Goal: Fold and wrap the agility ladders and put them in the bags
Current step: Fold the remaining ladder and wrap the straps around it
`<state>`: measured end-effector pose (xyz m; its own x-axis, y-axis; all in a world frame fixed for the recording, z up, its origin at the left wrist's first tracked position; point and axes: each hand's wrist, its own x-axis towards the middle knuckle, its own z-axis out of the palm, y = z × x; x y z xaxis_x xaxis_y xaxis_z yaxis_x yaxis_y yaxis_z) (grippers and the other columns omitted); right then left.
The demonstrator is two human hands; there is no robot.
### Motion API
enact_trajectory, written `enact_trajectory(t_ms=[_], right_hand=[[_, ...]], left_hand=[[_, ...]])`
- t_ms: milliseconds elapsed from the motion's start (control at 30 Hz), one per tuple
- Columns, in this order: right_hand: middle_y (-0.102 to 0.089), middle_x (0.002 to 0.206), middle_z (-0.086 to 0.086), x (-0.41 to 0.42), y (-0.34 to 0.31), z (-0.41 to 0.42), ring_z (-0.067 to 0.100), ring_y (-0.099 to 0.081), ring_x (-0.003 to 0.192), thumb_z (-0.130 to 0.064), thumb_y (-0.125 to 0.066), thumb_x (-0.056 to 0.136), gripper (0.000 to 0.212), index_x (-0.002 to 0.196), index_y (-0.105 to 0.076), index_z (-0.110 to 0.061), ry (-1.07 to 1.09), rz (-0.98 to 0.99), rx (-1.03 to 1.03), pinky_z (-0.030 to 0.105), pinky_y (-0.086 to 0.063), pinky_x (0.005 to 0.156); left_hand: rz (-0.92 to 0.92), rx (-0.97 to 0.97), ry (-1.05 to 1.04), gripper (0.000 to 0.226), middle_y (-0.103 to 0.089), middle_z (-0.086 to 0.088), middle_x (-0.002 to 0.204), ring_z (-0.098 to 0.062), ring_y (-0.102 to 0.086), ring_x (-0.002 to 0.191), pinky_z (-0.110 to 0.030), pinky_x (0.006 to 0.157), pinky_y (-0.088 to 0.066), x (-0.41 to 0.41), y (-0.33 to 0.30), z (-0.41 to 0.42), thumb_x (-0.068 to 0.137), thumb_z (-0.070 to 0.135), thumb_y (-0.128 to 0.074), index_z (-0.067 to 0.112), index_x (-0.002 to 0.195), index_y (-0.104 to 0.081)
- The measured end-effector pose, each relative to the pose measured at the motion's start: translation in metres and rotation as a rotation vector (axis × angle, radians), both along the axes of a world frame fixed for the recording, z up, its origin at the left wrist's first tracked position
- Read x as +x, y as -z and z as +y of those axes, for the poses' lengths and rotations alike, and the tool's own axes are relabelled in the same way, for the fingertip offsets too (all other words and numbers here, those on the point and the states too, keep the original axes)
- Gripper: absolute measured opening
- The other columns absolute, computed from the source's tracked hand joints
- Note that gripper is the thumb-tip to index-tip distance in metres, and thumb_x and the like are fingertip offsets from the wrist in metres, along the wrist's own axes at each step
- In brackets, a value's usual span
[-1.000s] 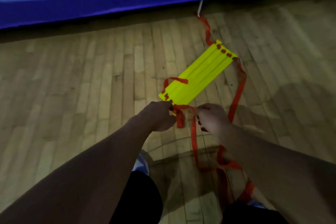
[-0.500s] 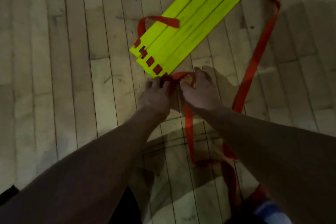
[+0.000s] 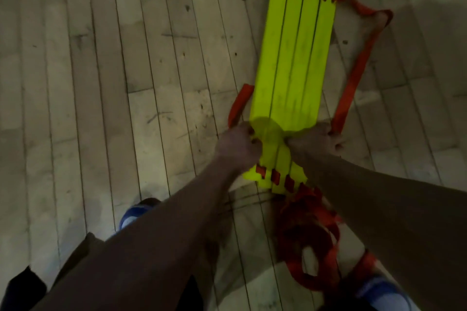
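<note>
- My left hand [image 3: 238,145] grips the left edge of the bunched yellow ladder rungs [image 3: 294,63], fingers curled round it.
- My right hand [image 3: 314,140] clutches the right edge likewise.
- The rungs lie flat on the wooden floor [image 3: 101,83]; red straps [image 3: 351,86] loop alongside and pile by my right shoe [image 3: 381,294].
</note>
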<state>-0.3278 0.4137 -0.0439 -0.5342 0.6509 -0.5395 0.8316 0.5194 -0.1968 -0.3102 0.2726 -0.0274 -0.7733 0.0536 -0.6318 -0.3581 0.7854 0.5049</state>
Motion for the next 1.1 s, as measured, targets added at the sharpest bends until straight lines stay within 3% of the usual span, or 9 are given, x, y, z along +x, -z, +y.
enact_trajectory(t_ms=[133, 233, 433, 533, 700, 800, 900, 967, 1100], right_hand=[[-0.051, 0.131, 0.018, 0.008, 0.018, 0.007, 0.041, -0.053, 0.121, -0.029, -0.072, 0.075, 0.076, 0.138, -0.034, -0.008, -0.026, 0.008, -0.208, 0.054, -0.046, 0.099], [-0.052, 0.13, 0.014, 0.008, 0.018, 0.004, 0.037, -0.053, 0.121, -0.017, -0.058, 0.092, 0.051, 0.136, -0.04, 0.003, -0.027, -0.001, -0.354, 0.05, -0.045, 0.101], [-0.057, 0.118, 0.017, 0.009, 0.0, 0.001, 0.03, -0.06, 0.104, -0.029, -0.061, 0.089, 0.05, 0.13, -0.05, -0.003, 0.106, 0.143, -0.505, 0.037, -0.052, 0.079], [-0.065, 0.113, 0.004, 0.006, -0.014, 0.007, 0.023, -0.063, 0.093, -0.023, -0.079, 0.082, 0.05, 0.127, -0.06, -0.008, 0.151, 0.216, -0.668, 0.028, -0.049, 0.07], [-0.069, 0.116, 0.006, -0.013, -0.062, 0.002, 0.029, -0.065, 0.102, -0.029, -0.085, 0.073, 0.053, 0.12, -0.065, -0.014, 0.129, 0.099, -0.847, 0.045, -0.052, 0.094], [-0.074, 0.097, 0.012, -0.013, -0.112, -0.008, 0.029, -0.07, 0.086, -0.033, -0.079, 0.079, 0.033, 0.104, -0.069, -0.014, 0.093, 0.009, -0.947, 0.044, -0.058, 0.081], [-0.074, 0.108, 0.014, 0.004, -0.179, -0.024, 0.032, -0.071, 0.094, -0.047, -0.083, 0.069, 0.057, 0.117, -0.071, -0.018, 0.082, -0.016, -1.053, 0.05, -0.057, 0.085], [-0.072, 0.116, 0.013, 0.015, -0.216, -0.029, 0.035, -0.069, 0.103, -0.05, -0.089, 0.057, 0.073, 0.121, -0.07, -0.02, 0.033, -0.01, -1.069, 0.058, -0.053, 0.092], [-0.073, 0.1, 0.019, 0.047, -0.296, -0.033, 0.034, -0.071, 0.084, -0.018, -0.07, 0.084, 0.037, 0.119, -0.066, -0.008, 0.049, 0.146, -1.042, 0.041, -0.058, 0.069]], left_hand=[[0.024, -0.034, -0.097, 0.053, -0.057, -0.015, 0.127, -0.031, -0.059, 0.111, -0.032, 0.084, -0.05, -0.017, 0.011, -0.002, 0.088, 0.031, -0.065, 0.008, 0.133, -0.048], [-0.154, 0.065, -0.177, 0.076, -0.055, -0.013, 0.132, -0.032, -0.056, 0.119, -0.043, 0.096, -0.051, -0.015, 0.014, 0.001, 0.085, 0.033, -0.075, 0.005, 0.143, -0.035], [-0.25, 0.281, -0.233, 0.022, -0.07, -0.015, 0.106, -0.031, -0.069, 0.097, -0.041, 0.081, -0.058, 0.0, 0.006, 0.004, 0.086, 0.014, -0.067, 0.01, 0.108, -0.065], [-0.274, 0.474, -0.422, 0.037, -0.065, -0.016, 0.114, -0.032, -0.065, 0.103, -0.049, 0.09, -0.057, -0.002, -0.011, 0.0, 0.082, -0.001, -0.069, 0.008, 0.116, -0.055], [-0.202, 0.551, -0.611, 0.051, -0.066, -0.019, 0.102, -0.031, -0.065, 0.087, -0.047, 0.08, -0.056, -0.006, -0.056, -0.011, 0.065, 0.006, -0.078, 0.006, 0.11, -0.055], [-0.152, 0.49, -0.614, 0.033, -0.067, -0.013, 0.1, -0.027, -0.066, 0.084, -0.038, 0.066, -0.059, 0.001, -0.11, -0.014, 0.082, -0.002, -0.063, 0.008, 0.112, -0.057], [-0.056, 0.486, -0.608, 0.025, -0.065, -0.009, 0.087, -0.02, -0.064, 0.071, -0.029, 0.054, -0.053, 0.024, -0.181, -0.019, 0.082, -0.007, -0.056, 0.013, 0.096, -0.056], [0.006, 0.495, -0.585, 0.019, -0.066, -0.01, 0.09, -0.02, -0.066, 0.074, -0.033, 0.055, -0.056, 0.043, -0.22, -0.022, 0.086, -0.002, -0.057, 0.012, 0.1, -0.055], [0.182, 0.491, -0.682, 0.034, -0.066, -0.009, 0.095, -0.015, -0.062, 0.076, -0.035, 0.061, -0.055, 0.079, -0.29, -0.024, 0.098, 0.047, -0.053, 0.014, 0.105, -0.048]])
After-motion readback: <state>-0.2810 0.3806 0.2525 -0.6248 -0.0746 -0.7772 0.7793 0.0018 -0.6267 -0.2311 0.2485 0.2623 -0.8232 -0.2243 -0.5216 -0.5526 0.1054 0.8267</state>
